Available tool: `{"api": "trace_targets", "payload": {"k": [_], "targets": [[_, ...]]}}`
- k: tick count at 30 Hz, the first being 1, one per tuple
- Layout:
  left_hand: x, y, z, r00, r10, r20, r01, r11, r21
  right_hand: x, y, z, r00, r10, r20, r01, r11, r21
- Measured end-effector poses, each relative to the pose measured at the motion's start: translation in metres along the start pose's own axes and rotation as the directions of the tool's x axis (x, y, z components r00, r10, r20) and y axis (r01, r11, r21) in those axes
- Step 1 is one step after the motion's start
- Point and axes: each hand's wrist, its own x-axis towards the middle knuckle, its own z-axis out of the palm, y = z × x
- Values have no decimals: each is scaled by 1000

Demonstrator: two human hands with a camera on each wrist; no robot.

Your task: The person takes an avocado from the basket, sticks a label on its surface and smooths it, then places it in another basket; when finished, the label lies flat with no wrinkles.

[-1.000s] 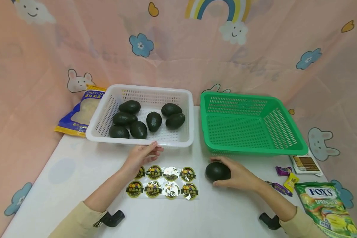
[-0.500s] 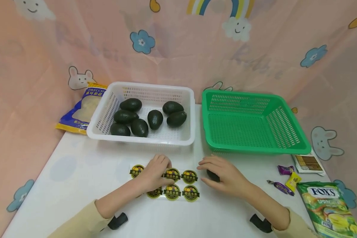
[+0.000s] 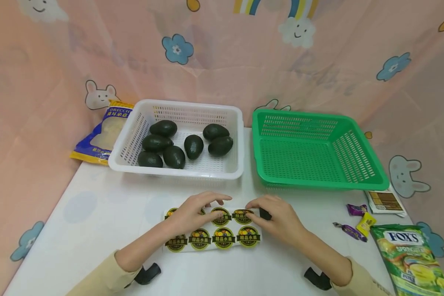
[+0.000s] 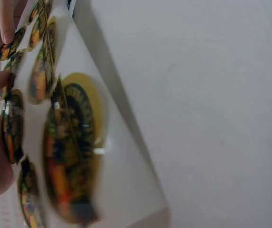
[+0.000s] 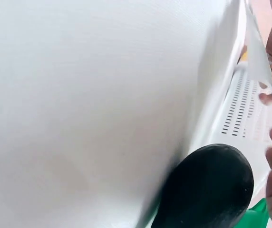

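Your right hand has let go of the avocado; now both hands, left hand too, press relaxed fingers on the sticker sheet near the table's front edge.

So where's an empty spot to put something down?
Bare table lies left of the sticker sheet, and the green basket holds nothing. It's crowded by the candy bag and sweets, and between both hands.
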Motion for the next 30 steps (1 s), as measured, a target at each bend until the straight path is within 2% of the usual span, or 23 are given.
{"api": "trace_targets", "payload": {"k": [2,4,6,7,9,10,11,13,15,16,18,20,24,30], "targets": [[1,-1,1,1000,29,6,-29,1000,-2,-1,1,0,995,-72,-63,72,997,-5],[2,-1,3,999,28,18,-28,1000,3,-1,1,0,982,-142,-127,144,990,5],[3,-2,6,999,4,44,-6,999,37,-3,0,-1,975,-144,-169,158,985,69],[3,-2,7,998,-7,61,3,998,62,-4,-1,-3,979,-104,-173,127,984,123],[3,-2,11,996,-13,87,1,990,144,-7,-4,-8,989,55,-139,-17,966,259],[3,-1,13,996,-6,93,-10,985,175,-9,-6,-12,982,163,-98,-124,939,321],[4,0,15,996,4,92,-22,982,190,-11,-7,-15,962,268,-46,-233,901,366],[7,5,19,998,14,59,-22,990,138,-13,-7,-22,904,422,62,-411,821,397],[13,15,23,1000,13,5,-13,999,36,-16,-7,-26,855,499,140,-511,767,387],[16,20,25,1000,9,-22,-10,1000,-30,-17,-6,-27,842,514,162,-535,757,375],[24,31,28,998,-16,-61,8,991,-131,-20,-6,-29,840,518,164,-539,761,359],[32,38,32,997,-28,-77,15,987,-161,-23,-6,-32,842,522,139,-535,773,340],[46,44,42,996,-39,-78,26,987,-159,-32,-2,-38,843,534,72,-528,793,304],[66,45,60,995,-58,-80,51,995,-81,-45,11,-42,812,584,-19,-567,796,212]]}}
